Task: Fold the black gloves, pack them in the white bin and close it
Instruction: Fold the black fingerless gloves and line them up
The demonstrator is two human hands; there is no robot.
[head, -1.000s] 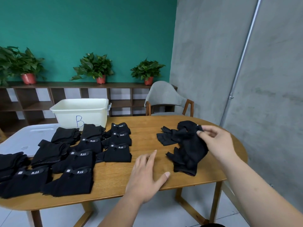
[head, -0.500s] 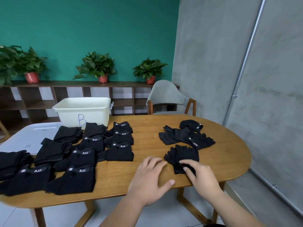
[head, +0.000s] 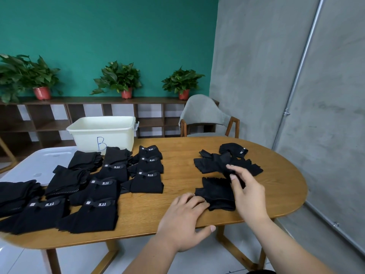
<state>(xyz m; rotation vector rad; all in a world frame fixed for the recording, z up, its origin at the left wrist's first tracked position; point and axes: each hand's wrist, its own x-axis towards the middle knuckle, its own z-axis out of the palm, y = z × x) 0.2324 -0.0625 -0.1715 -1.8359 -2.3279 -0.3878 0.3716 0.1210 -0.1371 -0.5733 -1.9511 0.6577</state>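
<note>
**Head view.** The left hand (head: 183,216) lies palm down at the near edge of the wooden table (head: 177,155). Its fingers are straight and close together, and the thumb is spread to the side at the table's rim. Its fingertips (head: 199,200) touch the near-left edge of the flat glove (head: 216,191), which lies spread on the tabletop between the two hands. The right hand (head: 248,192) reaches across the right side of the flat glove to the loose gloves (head: 211,165), which lie in a small unfolded heap just behind it. The index finger and thumb are extended, with black cloth showing between them, and the other fingers are loosely curled. Whether finger and thumb actually pinch the cloth cannot be told. The folded gloves (head: 102,186) lie in rows on the left half of the table, well apart from both hands. Several of them show a "5.11" label. Behind these rows the white bin (head: 102,133) stands open at the far left of the table, with a blue "B" on its front wall. The white lid (head: 39,165) lies flat to the left of the bin, and some folded gloves overlap its near edge. A grey chair (head: 203,113) stands beyond the table, before a low shelf (head: 88,107) bearing potted plants (head: 118,80).
</note>
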